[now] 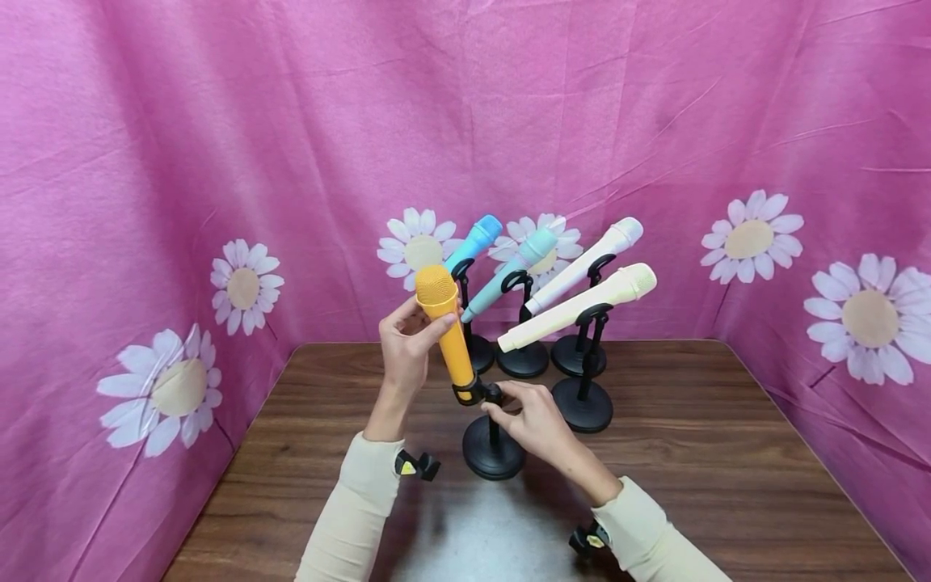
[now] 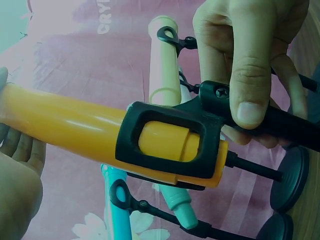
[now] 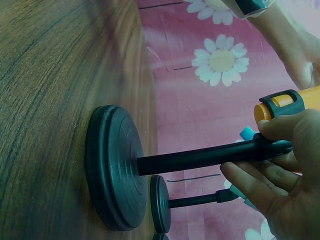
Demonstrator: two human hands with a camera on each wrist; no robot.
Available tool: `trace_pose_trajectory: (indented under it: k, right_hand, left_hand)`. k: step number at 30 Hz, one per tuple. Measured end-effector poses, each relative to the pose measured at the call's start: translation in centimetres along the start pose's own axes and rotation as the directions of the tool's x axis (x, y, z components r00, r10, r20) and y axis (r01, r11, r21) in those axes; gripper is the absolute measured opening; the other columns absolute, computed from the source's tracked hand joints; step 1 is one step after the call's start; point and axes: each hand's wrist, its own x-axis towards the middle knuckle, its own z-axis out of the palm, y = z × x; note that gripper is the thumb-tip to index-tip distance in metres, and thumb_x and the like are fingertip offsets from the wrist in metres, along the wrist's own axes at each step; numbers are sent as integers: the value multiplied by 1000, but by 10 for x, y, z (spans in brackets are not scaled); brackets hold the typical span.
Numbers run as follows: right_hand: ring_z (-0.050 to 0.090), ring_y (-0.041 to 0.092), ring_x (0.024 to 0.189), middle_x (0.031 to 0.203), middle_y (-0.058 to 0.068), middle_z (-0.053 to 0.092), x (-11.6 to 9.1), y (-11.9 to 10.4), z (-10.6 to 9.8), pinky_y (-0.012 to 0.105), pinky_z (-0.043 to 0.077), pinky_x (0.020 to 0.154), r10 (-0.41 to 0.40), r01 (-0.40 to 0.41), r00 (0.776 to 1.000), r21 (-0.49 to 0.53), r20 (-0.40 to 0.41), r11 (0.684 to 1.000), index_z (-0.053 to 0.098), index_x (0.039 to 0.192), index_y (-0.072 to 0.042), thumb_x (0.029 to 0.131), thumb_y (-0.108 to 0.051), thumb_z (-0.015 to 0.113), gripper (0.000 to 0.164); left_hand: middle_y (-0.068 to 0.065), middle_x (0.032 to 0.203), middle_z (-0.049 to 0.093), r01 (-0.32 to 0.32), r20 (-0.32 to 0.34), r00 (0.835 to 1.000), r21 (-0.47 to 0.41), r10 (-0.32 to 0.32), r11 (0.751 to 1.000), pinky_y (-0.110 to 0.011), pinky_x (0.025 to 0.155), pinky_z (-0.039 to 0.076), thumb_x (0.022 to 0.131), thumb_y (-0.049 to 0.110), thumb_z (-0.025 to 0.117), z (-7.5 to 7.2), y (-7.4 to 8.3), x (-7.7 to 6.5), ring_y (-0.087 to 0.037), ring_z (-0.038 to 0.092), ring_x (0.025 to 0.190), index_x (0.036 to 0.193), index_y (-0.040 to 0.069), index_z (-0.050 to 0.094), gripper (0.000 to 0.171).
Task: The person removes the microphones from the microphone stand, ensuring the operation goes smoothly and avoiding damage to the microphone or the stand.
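An orange microphone stands tilted, its lower end inside the black clip of a small desk stand. My left hand grips the microphone just under its mesh head, thumb across the front. With thumb and fingers my right hand pinches the top of the stand's post, right beside the clip joint. The stand's round black base rests on the table. In the left wrist view the microphone's end sticks out slightly past the clip.
Behind stand several more microphones in black stands: a blue one, a teal one, a white one and a cream one. The wooden table meets a pink flowered curtain at the back and sides.
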Motion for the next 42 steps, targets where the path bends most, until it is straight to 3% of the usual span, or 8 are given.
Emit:
trace_pose_trajectory:
  k: [18,33,42]
  right_hand:
    - [80,15,89,106,4,81,0,-2,-1,14,58,69,19,-19,1000,16,16,1000,80,113,-10,95,-18,83,20]
    - [80,15,90,106,3,81,2,-2,-1,14,58,69,30,-30,999,22,25,999,80,112,-11,95,-18,83,19]
    - [80,16,91,104,3,81,1,-1,0,15,59,69,23,-23,1000,14,7,1000,81,111,-10,94,-17,84,19]
  left_hand:
    - [-3,104,81,-22,9,1000,-8,22,1000,-32,87,65,90,5,81,2,5,4,-17,79,94,120,10,77,31]
    - [-8,106,81,-58,-2,998,-27,58,998,-34,90,64,90,18,87,3,4,9,-18,79,95,121,9,77,34]
    - [-3,104,81,-71,-14,997,-49,70,996,-32,89,64,90,2,74,5,9,13,-16,79,93,119,11,77,30]
